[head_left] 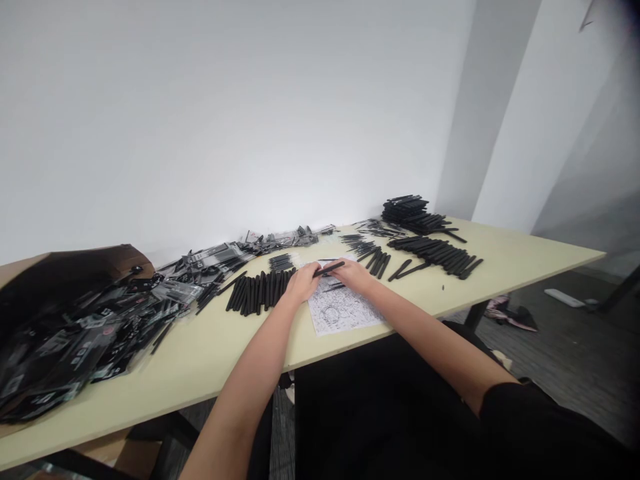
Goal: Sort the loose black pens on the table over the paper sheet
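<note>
Both my hands rest over a scribbled white paper sheet (345,310) on a pale table (210,353). My left hand (303,283) and my right hand (353,272) are closed together on one black pen (329,269), held roughly level between them. Just left of my left hand lies a row of black pens (257,292). More black pens (376,259) lie just beyond my right hand.
A brown cardboard box (60,267) spills black packaged pens (100,333) at the left. Packets (225,257) run along the wall. Pen piles (435,253) and a stack (407,210) sit at the right. The table's front edge runs close to my body.
</note>
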A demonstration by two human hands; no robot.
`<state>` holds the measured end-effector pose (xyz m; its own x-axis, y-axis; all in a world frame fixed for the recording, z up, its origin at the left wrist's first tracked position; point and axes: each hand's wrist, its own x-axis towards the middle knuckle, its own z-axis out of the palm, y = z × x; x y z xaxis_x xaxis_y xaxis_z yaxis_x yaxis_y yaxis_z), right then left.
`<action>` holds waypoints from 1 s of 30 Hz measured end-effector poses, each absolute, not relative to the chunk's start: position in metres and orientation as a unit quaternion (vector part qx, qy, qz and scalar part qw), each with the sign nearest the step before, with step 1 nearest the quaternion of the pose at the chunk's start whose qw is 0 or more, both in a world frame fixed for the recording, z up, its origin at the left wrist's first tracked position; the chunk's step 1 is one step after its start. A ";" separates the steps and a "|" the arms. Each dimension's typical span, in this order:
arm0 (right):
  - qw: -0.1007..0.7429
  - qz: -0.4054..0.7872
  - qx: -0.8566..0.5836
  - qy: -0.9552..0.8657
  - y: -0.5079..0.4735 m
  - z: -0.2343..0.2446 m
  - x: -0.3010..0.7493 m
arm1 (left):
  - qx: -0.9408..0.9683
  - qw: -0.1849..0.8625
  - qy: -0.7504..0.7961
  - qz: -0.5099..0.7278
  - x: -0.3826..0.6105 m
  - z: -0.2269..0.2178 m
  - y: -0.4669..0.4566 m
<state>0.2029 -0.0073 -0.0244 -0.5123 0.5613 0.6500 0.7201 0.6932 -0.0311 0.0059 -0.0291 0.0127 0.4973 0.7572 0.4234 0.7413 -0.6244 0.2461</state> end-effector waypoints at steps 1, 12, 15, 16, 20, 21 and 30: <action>0.328 -0.117 -0.375 -0.859 -0.007 -0.025 0.203 | 0.865 0.015 0.433 0.253 0.006 0.013 -0.029; 0.371 -0.063 -0.394 -0.838 -0.013 -0.023 0.204 | 0.859 0.029 0.444 0.253 0.008 0.013 -0.029; 0.372 -0.073 -0.403 -0.833 -0.013 -0.022 0.205 | 0.860 0.032 0.442 0.255 0.007 0.014 -0.030; 0.371 -0.081 -0.403 -0.833 -0.014 -0.021 0.205 | 0.860 0.033 0.441 0.255 0.007 0.014 -0.030; 0.356 -0.107 -0.402 -0.837 -0.015 -0.018 0.206 | 0.858 0.028 0.445 0.255 0.006 0.013 -0.029; 0.350 -0.112 -0.403 -0.838 -0.015 -0.017 0.205 | 0.857 0.026 0.446 0.256 0.006 0.013 -0.029; 0.321 -0.137 -0.388 -0.853 -0.014 -0.017 0.203 | 0.851 0.043 0.453 0.263 0.005 0.012 -0.028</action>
